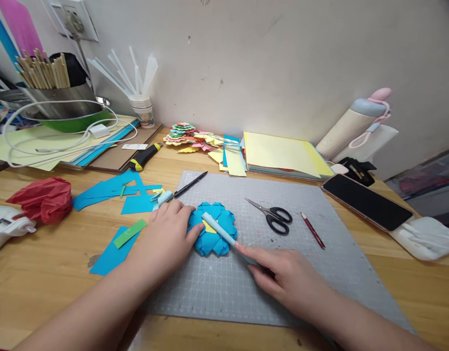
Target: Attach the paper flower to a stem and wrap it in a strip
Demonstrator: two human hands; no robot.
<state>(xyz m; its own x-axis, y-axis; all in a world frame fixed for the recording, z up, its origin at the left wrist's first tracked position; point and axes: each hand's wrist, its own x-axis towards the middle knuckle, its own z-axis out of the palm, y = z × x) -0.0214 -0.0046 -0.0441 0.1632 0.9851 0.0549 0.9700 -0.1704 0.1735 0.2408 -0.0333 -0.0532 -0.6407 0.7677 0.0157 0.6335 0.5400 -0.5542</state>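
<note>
A blue folded-paper flower [209, 242] with a yellow centre [209, 226] lies flat on the grey cutting mat [224, 292]. Across it, slanting from upper left to lower right, is a pale blue paper strip [219, 228]. My left hand [169, 231] rests at the flower's left side, thumb stretched onto its edge, fingers loosely extended. With its index fingertip, my right hand [286, 275] touches the strip's lower right end; the thumb stands apart below. Near my left fingertips is a pale blue paper roll [165, 197].
Black-handled scissors [277, 219] and a red pencil [312, 230] lie right of the flower; a black pen [190, 184] lies behind. Blue paper scraps [110, 256], a utility knife [146, 157] and crumpled red paper [45, 197] are leftward. A phone [368, 202] is at right.
</note>
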